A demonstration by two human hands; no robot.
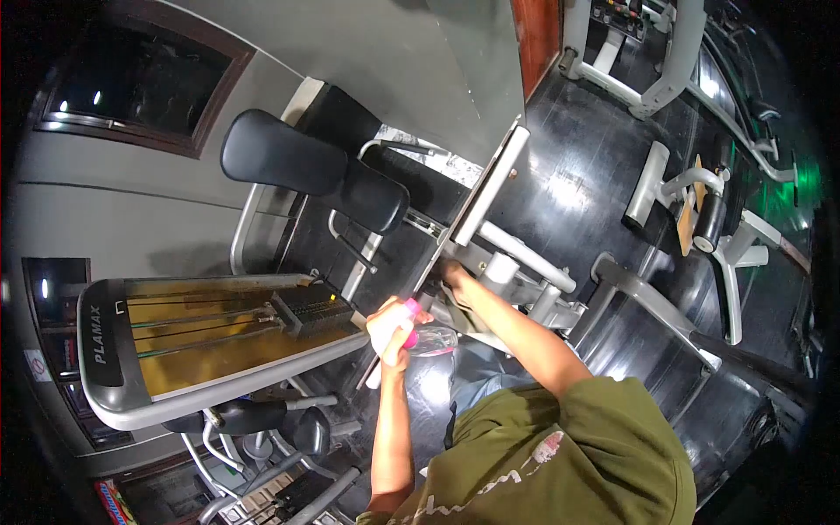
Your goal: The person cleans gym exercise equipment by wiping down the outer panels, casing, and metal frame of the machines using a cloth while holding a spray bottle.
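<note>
My left hand (391,331) is closed around the pink top of a clear spray bottle (435,341). The bottle lies nearly sideways, its see-through body pointing toward my right arm. Farther forward, my right hand (448,269) reaches to the grey metal frame (500,267) of a gym machine, beside a long upright bar (494,184). That hand is in shadow, so its fingers and anything in them do not show clearly. A black padded seat (376,197) with its backrest (280,153) stands just beyond my hands.
A weight-stack tower (101,341) marked PLAMAX stands at the left, with another machine's black pad (311,430) below it. To the right are a roller-pad machine (709,223) and curved grey tubing (647,297) on the shiny dark floor (564,179). A grey wall (385,52) rises behind.
</note>
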